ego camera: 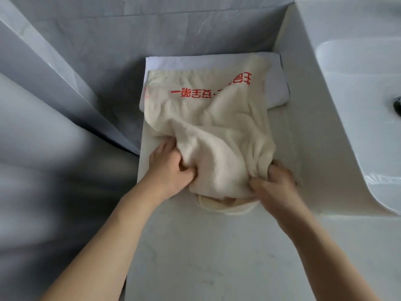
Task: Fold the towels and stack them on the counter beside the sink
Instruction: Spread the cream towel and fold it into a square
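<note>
**Cream towel gripped at its near edge by both hands**

Seen from the head camera, looking down on a pale counter [195, 246]. Left hand [168, 171] curled into the near-left part of a cream towel [217, 131], thumb and fingers bunching the cloth. Right hand [274, 185] curled likewise on the near-right corner, fingers closed round a fold; somewhat blurred, so exact finger placement hard to read. Between the two hands, a raised hump of fluffy cloth, with a rolled cream edge [227, 206] peeking out beneath, just nearer than the fingers.

Beyond the hands, spread away across the counter and crumpled, not yet flat. Red printed characters [206, 90] across the far part, partly hidden by a crease. Far end lying on top of a folded white towel [275, 83], flat against the back wall, showing past the cream one along its far edge and to the right.

To the right of the right hand, a white sink [347, 105], its tall side wall close to the cloth; dark drain fitting [397, 105] at the frame edge. To the left of the left hand, grey marbled wall panels [54, 83], well apart from the towel.
</note>
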{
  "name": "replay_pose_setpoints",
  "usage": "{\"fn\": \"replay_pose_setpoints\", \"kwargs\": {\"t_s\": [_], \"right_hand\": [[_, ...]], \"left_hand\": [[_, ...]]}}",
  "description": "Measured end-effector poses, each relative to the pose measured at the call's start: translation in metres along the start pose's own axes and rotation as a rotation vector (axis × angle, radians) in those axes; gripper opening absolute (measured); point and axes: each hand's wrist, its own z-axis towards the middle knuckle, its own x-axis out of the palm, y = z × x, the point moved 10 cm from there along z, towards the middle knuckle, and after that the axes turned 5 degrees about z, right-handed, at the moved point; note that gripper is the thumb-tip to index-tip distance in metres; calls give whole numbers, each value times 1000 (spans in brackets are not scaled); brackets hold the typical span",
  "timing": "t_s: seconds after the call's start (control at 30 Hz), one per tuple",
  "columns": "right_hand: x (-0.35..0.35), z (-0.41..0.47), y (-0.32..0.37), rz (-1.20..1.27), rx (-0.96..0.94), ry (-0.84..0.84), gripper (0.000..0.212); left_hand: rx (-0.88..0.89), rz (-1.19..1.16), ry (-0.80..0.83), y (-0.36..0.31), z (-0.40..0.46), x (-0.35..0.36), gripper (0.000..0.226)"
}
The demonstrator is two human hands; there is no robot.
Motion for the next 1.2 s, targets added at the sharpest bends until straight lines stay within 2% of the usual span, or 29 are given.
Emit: {"fn": "replay_pose_setpoints", "kwargs": {"t_s": [0.03,0.07,0.13,0.2,0.27,0.3,0.33,0.37,0.43,0.47,0.5,0.53,0.6,0.7,0.77,0.8,0.9,0.93,1.0,1.07,1.1,1.13,1.2], "right_hand": [[-1,1,2,126,13,6,21],[-3,2,5,248,21,-4,25],[-11,0,24,418,-9,-8,31],[-24,1,31,604,2,-50,28],[-37,2,27,850,135,-94,21],[-41,1,24,930,200,-104,15],[-46,0,22,974,225,-118,12],[-46,-3,20,982,237,-115,13],[-42,-8,13,867,208,-134,21],[-38,-10,8,784,186,-141,29],[-32,-13,4,721,172,-130,41],[-26,-16,-2,668,159,-115,53],[-23,-22,-9,499,138,-110,65],[-26,-23,-12,174,66,-125,51],[-24,-19,-9,-86,24,-123,36],[-21,-15,-9,-184,8,-120,36],[-18,-7,0,-419,-43,-167,36],[-17,-5,1,-471,-60,-189,38],[-17,-5,2,-535,-90,-238,54],[-23,-11,13,-585,-148,-340,77],[-27,-17,25,-582,-217,-402,84],[-29,-22,41,-550,-303,-443,87],[-31,-27,76,-446,-465,-462,83]], "left_hand": [[33,127,-20,-5,2,2,73],[91,166,-49,-11,6,5,65],[123,20,-122,-23,1,-5,27],[-5,-409,-168,-19,-10,-19,19],[-164,-958,-120,-17,-31,-24,18],[-207,-1138,-2,-19,-44,-19,26],[-232,-1205,168,-25,-60,-12,40],[-227,-1144,367,-28,-78,-1,52],[-158,-678,750,-27,-120,27,67],[-133,-431,904,-19,-135,41,68],[-133,-248,961,-10,-139,51,64],[-166,-134,897,-3,-130,51,57],[-290,-34,567,8,-93,31,52],[-353,81,24,4,-49,-3,59],[-301,208,-181,1,-39,-5,66],[-249,257,-236,-1,-38,-2,62],[-15,361,-291,-16,-49,3,30],[-2,457,-256,-20,-57,3,20],[-75,671,36,-18,-79,17,22],[-155,753,443,-6,-115,36,32],[-183,775,568,-2,-128,37,34],[-199,757,601,-4,-130,28,38],[-245,664,422,-12,-99,-9,46]]}}
